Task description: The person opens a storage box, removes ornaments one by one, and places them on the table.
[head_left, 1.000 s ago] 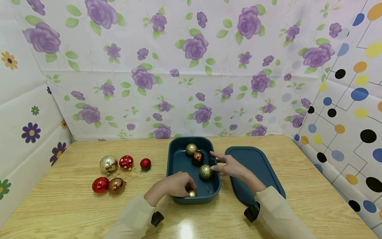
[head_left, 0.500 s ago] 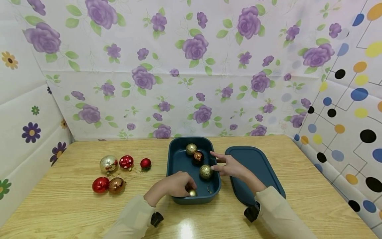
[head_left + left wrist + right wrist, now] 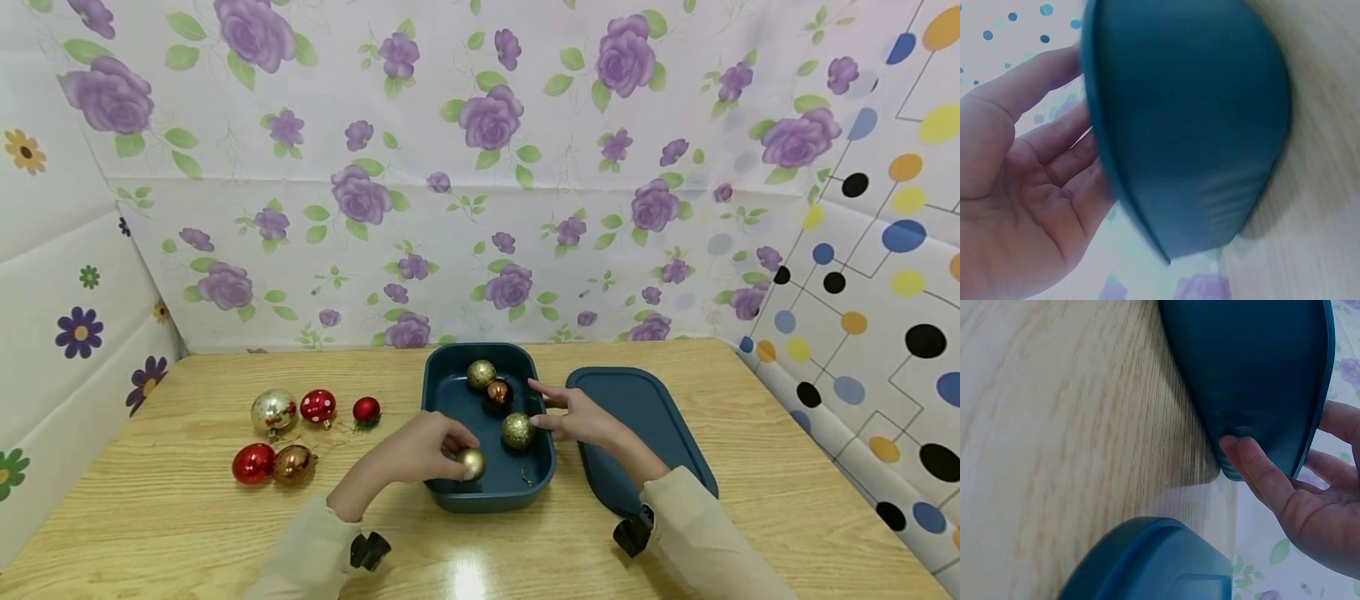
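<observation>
Three baubles [image 3: 481, 374] in box [image 3: 453, 402], your left fingers [image 3: 461, 432] pinch a fourth [image 3: 472, 464], right fingers [image 3: 1268, 474] spread, five others [image 3: 253, 463] remain toward tabletop's [image 3: 150, 533] left edge.

Glossy gold ball [image 3: 472, 461]; rough glittery ball [image 3: 517, 432]; smooth plastic-looking box [image 3: 487, 503]; wood-grain table [image 3: 150, 517]

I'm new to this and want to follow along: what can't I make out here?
Left wrist view: the smooth gold ball and fingertips of the left hand, hidden by the deep dark-blue box.
Right wrist view: part of the flat dark-blue lid, cut off by the bottom edge.
Head view: both beige cloth sleeves, cut off by the bottom edge.
</observation>
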`<move>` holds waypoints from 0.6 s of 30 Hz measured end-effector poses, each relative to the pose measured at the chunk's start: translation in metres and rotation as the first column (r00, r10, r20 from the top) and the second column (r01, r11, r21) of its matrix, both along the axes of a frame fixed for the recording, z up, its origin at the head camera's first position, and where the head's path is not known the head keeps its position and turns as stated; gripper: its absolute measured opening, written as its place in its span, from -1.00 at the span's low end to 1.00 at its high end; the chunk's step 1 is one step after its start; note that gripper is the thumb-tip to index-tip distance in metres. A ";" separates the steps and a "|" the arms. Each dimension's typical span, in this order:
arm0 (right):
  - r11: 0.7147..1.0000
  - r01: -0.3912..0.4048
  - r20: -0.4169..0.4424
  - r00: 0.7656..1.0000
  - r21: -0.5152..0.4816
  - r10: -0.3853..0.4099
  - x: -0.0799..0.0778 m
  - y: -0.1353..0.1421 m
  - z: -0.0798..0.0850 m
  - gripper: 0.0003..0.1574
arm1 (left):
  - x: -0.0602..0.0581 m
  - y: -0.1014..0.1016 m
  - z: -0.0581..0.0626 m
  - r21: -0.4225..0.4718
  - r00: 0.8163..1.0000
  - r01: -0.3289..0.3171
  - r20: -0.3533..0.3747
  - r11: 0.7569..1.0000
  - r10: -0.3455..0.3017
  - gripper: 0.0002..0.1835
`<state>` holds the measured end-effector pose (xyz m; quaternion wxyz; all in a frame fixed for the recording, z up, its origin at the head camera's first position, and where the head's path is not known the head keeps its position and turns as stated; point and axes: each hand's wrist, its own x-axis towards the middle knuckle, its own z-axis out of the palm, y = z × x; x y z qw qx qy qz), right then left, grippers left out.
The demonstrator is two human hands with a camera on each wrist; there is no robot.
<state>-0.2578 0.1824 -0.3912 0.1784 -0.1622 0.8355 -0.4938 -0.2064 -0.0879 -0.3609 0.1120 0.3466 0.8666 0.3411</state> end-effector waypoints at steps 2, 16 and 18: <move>1.000 -0.002 0.000 1.000 -0.005 0.002 0.000 0.000 0.000 -0.11 | 0.000 -0.007 0.002 0.028 1.000 -0.027 0.002 0.999 0.027 -0.69; 1.000 0.005 0.000 1.000 0.002 -0.005 0.000 -0.001 0.000 -0.11 | 0.004 -0.058 0.009 0.173 0.958 -0.284 0.015 0.943 0.286 -0.62; 1.000 0.008 0.002 1.000 0.002 -0.008 0.000 0.000 0.000 -0.11 | 0.004 -0.065 0.007 0.173 0.948 -0.315 0.019 0.933 0.317 -0.62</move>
